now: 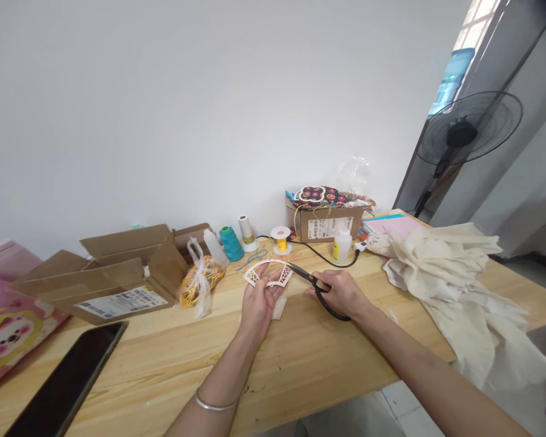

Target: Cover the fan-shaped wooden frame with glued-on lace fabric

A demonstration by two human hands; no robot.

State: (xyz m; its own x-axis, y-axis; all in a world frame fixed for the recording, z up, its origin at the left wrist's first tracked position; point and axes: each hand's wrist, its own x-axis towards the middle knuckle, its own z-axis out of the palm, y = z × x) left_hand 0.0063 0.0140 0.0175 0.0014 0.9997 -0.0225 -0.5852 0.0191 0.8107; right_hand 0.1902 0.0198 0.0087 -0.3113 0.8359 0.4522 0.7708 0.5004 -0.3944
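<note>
My left hand [260, 303] holds up a white arc-shaped cutout piece [268, 273] with lattice ends, fingers pinched along its lower edge. My right hand [339, 291] grips black scissors [316, 286], their blades pointing left toward the right end of the cutout. A thin yellow thread runs near the blade tips, from the direction of a small spool of yellow thread [281, 240] behind. A silver bangle sits on my left wrist. Both hands hover over the wooden table [300, 364].
An open cardboard box [113, 273] lies left, beside a bag of yellow cord [199, 282]. Teal and white thread cones [231, 243], glue bottles [342, 246] and a filled small box [327, 218] line the back. Cream cloth [455, 279] drapes right. A dark tablet [68, 382] rests near-left; a fan [468, 130] stands beyond.
</note>
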